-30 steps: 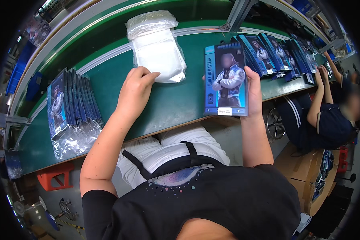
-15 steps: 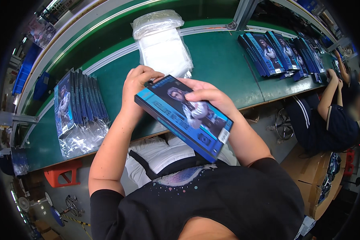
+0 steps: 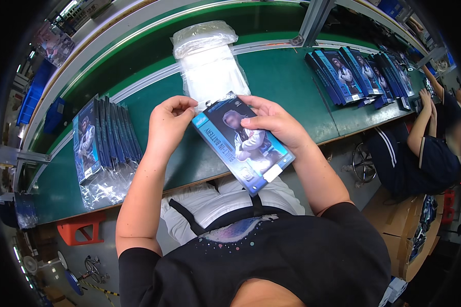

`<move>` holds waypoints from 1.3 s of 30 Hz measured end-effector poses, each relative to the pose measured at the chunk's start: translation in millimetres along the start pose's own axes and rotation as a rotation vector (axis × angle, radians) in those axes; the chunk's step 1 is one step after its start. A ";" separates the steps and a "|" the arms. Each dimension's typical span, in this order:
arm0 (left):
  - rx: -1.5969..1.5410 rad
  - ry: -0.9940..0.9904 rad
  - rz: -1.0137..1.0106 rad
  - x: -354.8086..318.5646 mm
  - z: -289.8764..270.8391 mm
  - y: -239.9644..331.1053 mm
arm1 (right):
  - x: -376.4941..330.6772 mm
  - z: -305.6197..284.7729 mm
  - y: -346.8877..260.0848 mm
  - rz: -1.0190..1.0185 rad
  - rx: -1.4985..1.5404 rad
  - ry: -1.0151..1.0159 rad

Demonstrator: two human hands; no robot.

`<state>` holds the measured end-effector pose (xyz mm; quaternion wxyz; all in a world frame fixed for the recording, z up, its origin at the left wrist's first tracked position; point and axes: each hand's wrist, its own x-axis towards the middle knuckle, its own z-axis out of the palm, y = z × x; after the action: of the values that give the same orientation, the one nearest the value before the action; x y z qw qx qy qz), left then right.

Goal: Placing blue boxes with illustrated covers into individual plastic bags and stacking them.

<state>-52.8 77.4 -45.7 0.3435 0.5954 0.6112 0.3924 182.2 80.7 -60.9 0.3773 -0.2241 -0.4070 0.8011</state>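
Observation:
My right hand grips a flat blue and black box by its far right side, thumb on the printed front. The box shows a hooded figure and a white label near its lower corner, and lies tilted over the table's near edge. Beside its upper left corner is my left hand, thumb and fingertips pinched together. Whether a thin thing is between those fingertips, I cannot make out. Just beyond both hands lies a stack of clear plastic bags.
Several similar boxes in clear plastic stand in a row on the left of the green table. More boxes lean in groups at the far right. A co-worker sits at right, near an open carton. A red stool stands below.
The box has turned its front more toward me. My left hand has come away from the box's top corner, slightly to the left and down. My right hand keeps its grip.

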 end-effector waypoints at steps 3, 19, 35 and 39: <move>-0.152 -0.074 -0.049 -3.4 -1.2 2.5 | 0.3 -3.5 15.7 -0.088 -0.055 0.139; 0.359 0.246 0.735 -38.1 11.8 6.1 | -12.5 21.4 17.7 -0.175 -0.075 0.314; -1.275 -0.040 -0.258 -37.9 -7.5 23.0 | -43.5 41.6 -4.2 -0.069 -0.578 -0.139; -0.984 -0.237 -0.233 -81.4 28.5 59.8 | -37.7 46.1 -9.9 -0.674 -0.903 0.104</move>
<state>4.4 -2.8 -9.4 0.6913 0.3316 0.3734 0.5223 178.8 32.6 -24.7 0.4986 -0.2602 -0.7392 0.3704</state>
